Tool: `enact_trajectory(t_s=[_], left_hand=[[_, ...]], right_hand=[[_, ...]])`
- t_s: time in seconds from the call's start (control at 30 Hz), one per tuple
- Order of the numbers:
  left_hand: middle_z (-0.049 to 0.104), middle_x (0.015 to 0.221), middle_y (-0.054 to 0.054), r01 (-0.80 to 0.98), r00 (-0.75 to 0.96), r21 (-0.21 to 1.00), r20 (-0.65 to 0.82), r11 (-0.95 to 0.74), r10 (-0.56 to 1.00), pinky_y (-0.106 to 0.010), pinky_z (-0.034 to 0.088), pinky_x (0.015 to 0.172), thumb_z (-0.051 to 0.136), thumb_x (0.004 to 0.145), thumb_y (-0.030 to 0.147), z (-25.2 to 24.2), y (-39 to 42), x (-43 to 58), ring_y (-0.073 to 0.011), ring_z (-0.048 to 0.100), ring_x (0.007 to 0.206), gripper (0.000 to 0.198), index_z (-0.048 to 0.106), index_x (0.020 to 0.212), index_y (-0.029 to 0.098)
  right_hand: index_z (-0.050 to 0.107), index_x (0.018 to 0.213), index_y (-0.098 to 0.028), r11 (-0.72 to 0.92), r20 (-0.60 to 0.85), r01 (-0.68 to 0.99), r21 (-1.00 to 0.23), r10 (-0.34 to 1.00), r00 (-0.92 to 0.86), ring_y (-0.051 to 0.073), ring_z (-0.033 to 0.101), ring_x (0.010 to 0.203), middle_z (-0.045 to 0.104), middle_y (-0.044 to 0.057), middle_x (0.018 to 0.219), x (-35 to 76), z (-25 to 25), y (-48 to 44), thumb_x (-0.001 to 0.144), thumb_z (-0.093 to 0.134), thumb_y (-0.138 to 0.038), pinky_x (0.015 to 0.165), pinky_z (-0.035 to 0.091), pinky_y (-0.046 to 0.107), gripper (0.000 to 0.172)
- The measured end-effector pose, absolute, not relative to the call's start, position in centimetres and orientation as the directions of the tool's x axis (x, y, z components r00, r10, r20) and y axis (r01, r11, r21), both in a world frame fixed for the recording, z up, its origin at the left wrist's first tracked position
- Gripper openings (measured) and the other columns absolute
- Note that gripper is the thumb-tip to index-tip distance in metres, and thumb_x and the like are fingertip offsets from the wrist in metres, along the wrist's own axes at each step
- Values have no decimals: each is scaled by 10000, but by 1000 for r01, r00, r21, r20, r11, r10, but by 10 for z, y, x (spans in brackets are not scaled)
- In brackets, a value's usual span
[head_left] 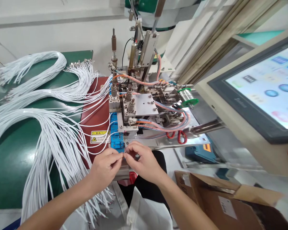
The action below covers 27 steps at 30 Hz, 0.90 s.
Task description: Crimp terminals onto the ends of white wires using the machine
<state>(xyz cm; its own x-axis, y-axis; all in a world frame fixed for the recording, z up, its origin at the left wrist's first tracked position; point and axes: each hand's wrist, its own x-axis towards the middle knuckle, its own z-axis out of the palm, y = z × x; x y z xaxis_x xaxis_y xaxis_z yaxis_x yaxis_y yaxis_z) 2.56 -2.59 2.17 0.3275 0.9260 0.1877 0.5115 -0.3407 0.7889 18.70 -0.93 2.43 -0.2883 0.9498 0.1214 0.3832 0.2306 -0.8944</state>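
My left hand (105, 167) and my right hand (144, 160) meet fingertip to fingertip at the near end of the row of blue fixtures (116, 139). Both are closed in a pinch; what lies between the fingertips is too small to make out. White cables (99, 123) run from the left into the blue fixtures, which sit along the edge of a metal machine (142, 105) with pneumatic cylinders and orange and grey hoses. A large bundle of white cables (45, 127) lies just left of my left hand, its loose ends hanging toward me.
A green table (4, 172) and a red-brown panel (93, 110) with a yellow warning label (100, 136) lie left. On the right are a green-flanged wire spool (187, 97), a touchscreen (268, 83) with a red button and, lower down, an open cardboard box (230, 204).
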Motion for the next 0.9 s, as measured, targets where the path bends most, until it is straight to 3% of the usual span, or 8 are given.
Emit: enact_trajectory(t_s=[0.1, 0.2, 0.27, 0.4, 0.63, 0.77, 0.83, 0.9], left_hand=[[545, 645, 3, 577, 424, 777, -22, -252, 905, -192, 402, 556, 490, 778, 113, 29, -22, 21, -87, 509, 585, 189, 644, 682, 165], [533, 610, 15, 561, 273, 827, -141, -39, 952, -188, 394, 514, 505, 769, 165, 29, -23, 22, -88, 491, 546, 127, 603, 688, 159], [530, 587, 22, 472, 136, 878, -169, 86, 976, -187, 404, 499, 498, 786, 216, 25, -27, 25, -87, 492, 520, 112, 581, 739, 156], [498, 531, 39, 306, 45, 929, -232, 208, 972, -185, 409, 457, 506, 790, 269, 19, -32, 32, -78, 472, 451, 140, 570, 798, 145], [513, 570, 26, 238, 68, 949, -231, 209, 971, -174, 396, 446, 543, 763, 249, 18, -30, 35, -65, 462, 455, 134, 606, 794, 135], [501, 613, 34, 268, 63, 943, -219, 195, 974, -182, 407, 479, 526, 779, 242, 17, -32, 35, -66, 479, 481, 250, 575, 1006, 148], [494, 632, 37, 292, 79, 940, -208, 176, 975, -183, 410, 497, 511, 793, 240, 17, -33, 34, -66, 484, 497, 324, 533, 1108, 170], [497, 646, 32, 310, 106, 938, -196, 155, 975, -186, 415, 507, 498, 801, 240, 17, -33, 34, -68, 490, 508, 316, 538, 1108, 174]], right_hand=[[553, 658, -177, 297, 105, 395, -869, 892, -440, 114, 481, 602, 519, 0, 653, 191, 26, -9, 729, 511, -99, 539, 384, 221, 114], [544, 637, -172, 215, 139, 326, -920, 960, -242, 120, 477, 605, 512, 4, 641, 180, 18, -17, 756, 511, -151, 551, 385, 236, 125], [515, 586, -171, 74, 64, 207, -976, 996, -55, 112, 463, 564, 489, -6, 601, 169, 12, -23, 765, 517, -198, 527, 386, 232, 181], [543, 587, -171, 26, 30, 130, -991, 999, 27, 121, 489, 595, 520, 0, 618, 161, 6, -29, 754, 536, -212, 559, 405, 240, 173], [611, 659, -172, 32, 37, 177, -984, 999, 29, 123, 503, 585, 584, 16, 660, 173, 12, -20, 717, 577, -217, 542, 397, 238, 81], [592, 612, -170, -13, -11, 143, -990, 1000, 15, 127, 518, 580, 584, 14, 632, 169, 9, -20, 723, 556, -199, 523, 397, 235, 121], [590, 623, -172, 35, 40, 211, -977, 999, 24, 128, 517, 580, 585, 17, 634, 169, 7, -21, 733, 546, -186, 530, 405, 240, 120], [600, 648, -177, 167, 186, 342, -925, 982, 25, 139, 526, 614, 594, 27, 656, 171, 4, -23, 741, 545, -176, 577, 420, 260, 109]])
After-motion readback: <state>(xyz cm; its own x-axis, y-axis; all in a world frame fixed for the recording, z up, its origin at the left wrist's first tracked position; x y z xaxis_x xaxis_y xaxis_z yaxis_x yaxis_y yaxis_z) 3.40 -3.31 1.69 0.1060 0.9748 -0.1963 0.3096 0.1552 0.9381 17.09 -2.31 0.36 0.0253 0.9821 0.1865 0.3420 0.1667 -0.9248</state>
